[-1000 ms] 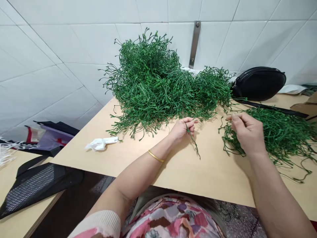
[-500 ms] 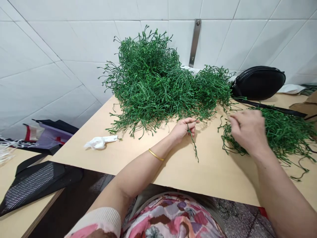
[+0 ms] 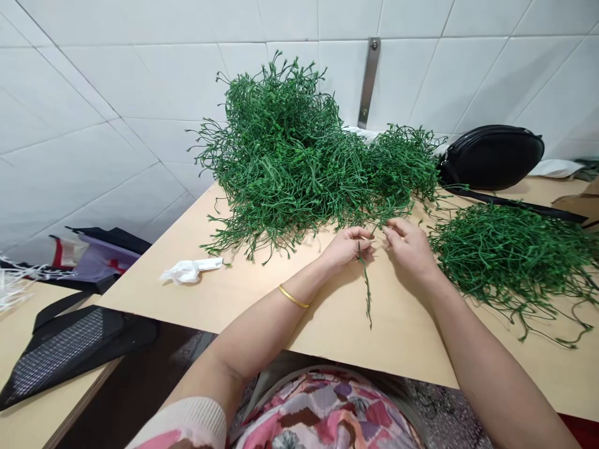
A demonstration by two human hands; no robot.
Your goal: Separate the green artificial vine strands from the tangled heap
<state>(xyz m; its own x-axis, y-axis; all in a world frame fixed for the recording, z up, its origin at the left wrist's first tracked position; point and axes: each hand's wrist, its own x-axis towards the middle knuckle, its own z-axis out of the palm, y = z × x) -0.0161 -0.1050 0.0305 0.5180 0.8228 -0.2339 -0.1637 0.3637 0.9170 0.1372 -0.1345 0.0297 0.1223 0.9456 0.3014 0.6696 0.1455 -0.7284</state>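
Observation:
Near the table's middle, my left hand (image 3: 352, 246) is pinched on a green strand (image 3: 366, 290) that hangs down toward the front edge. Just right of it, my right hand (image 3: 408, 244) has its thumb and forefinger together on a thin green stem piece at the fingertips. Behind both hands rises a large heap of green stems (image 3: 285, 156) with small forked tips. A lower, smaller pile of green stems (image 3: 510, 249) lies to the right of my right hand.
On the table (image 3: 262, 299), a crumpled white tissue (image 3: 187, 270) lies at the left. A black bag (image 3: 493, 156) with a strap stands at the back right, against the tiled wall. Black mesh material (image 3: 60, 349) rests on a lower surface at far left.
My right hand has moved left from the smaller pile to beside my left hand. The strand in my left hand hangs a little lower.

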